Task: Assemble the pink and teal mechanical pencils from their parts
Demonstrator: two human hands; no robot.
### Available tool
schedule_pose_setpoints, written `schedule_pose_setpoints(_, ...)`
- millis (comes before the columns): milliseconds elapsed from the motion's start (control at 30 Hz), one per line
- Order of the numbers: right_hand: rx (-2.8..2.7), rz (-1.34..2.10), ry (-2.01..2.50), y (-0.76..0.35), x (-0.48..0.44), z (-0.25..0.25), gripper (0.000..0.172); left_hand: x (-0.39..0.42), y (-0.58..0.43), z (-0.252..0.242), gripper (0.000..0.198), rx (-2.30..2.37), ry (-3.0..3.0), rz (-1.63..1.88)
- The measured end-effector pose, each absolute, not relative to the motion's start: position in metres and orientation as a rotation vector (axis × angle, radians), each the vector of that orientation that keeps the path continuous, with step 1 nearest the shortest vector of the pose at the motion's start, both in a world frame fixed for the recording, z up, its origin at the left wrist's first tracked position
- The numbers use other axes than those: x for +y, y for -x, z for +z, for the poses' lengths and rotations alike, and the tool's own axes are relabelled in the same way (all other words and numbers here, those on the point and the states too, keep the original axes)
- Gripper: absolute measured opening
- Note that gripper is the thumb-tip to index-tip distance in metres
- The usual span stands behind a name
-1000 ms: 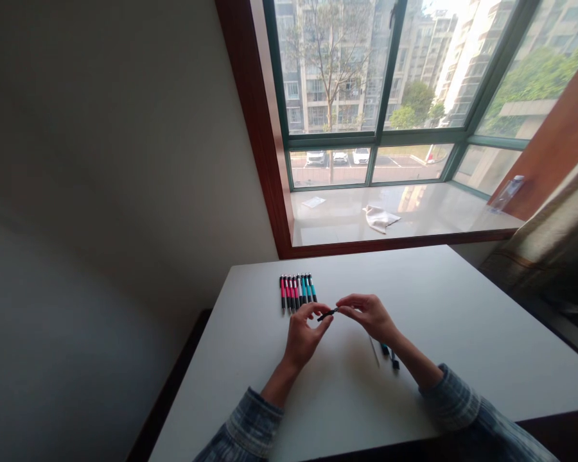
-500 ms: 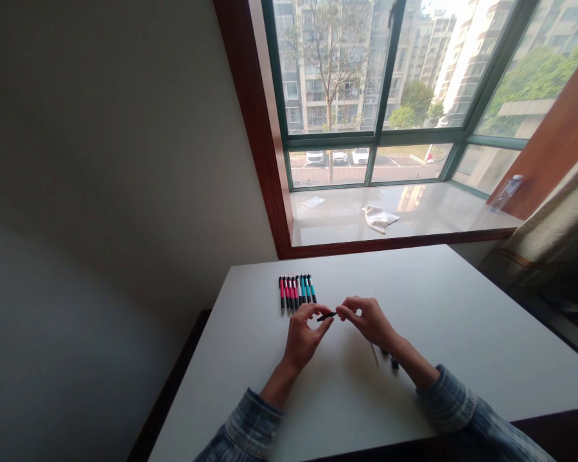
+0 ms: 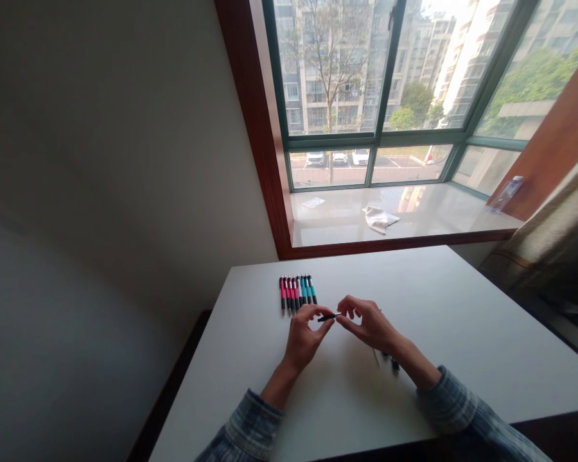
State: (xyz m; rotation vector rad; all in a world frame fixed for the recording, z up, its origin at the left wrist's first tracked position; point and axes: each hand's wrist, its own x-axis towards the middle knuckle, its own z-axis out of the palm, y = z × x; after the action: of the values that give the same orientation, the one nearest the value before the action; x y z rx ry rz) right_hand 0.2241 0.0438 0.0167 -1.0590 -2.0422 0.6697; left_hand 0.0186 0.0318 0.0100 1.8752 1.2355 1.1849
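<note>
Well past the left hand holding a pen part stands a bottle.

Pens lie on the desk behind the left hand; between it and the right hand, a pen part; behind the desk, a cloth on the sill.

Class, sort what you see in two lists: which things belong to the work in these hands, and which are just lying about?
Seemingly part of the work:
small black piece, held in the left hand, the right hand at its tip
row of pink and teal pens
thin rod and dark pieces on the table

Apparently just lying about, on the windowsill:
crumpled white cloth
flat paper
clear bottle
</note>
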Motion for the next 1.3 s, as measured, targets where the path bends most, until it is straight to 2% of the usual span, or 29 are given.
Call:
schedule_pose_setpoints(100, -2.066, 0.638, 1.048, -0.224, 0.043, 0.015, 0.016, 0.031, -0.018, 0.010, 0.009, 1.234, -1.877, 1.183)
schedule_pose_setpoints(400, -2.138, 0.634, 1.093, -0.224, 0.044, 0.012, 0.031, 0.031, -0.018, 0.014, 0.007, 1.210, -1.937, 1.153)
schedule_pose_setpoints(567, -2.131, 0.656, 1.096, -0.222, 0.038, 0.018, 0.033, 0.033, -0.014, 0.015, 0.020, 1.188, -1.745, 1.165)
schedule_pose_setpoints(700, -2.142, 0.671, 1.093, -0.215, 0.029, 0.020, 0.033, 0.034, -0.012, 0.015, 0.034, 1.010, -1.525, 1.109)
schedule_pose_setpoints(800, -2.153, 0.683, 1.108, -0.213, 0.025, 0.020, 0.033, 0.035, -0.013, 0.013, 0.032, 0.940, -1.470, 1.039)
schedule_pose_setpoints(933, -2.153, 0.734, 1.131, -0.232, 0.023, 0.027, 0.021, 0.036, -0.015, 0.009, 0.031, 0.953, -1.449, 1.019)
schedule_pose_setpoints(1167, -2.293, 0.599, 1.310, -0.301, 0.012, 0.039, 0.085, 0.040, -0.020, 0.008, 0.033, 1.000, -1.352, 1.035)
schedule_pose_setpoints(1300, -2.390, 0.616, 1.284, -0.313, 0.006, 0.028, 0.097, 0.041, -0.019, 0.006, 0.036, 1.001, -1.349, 1.010)
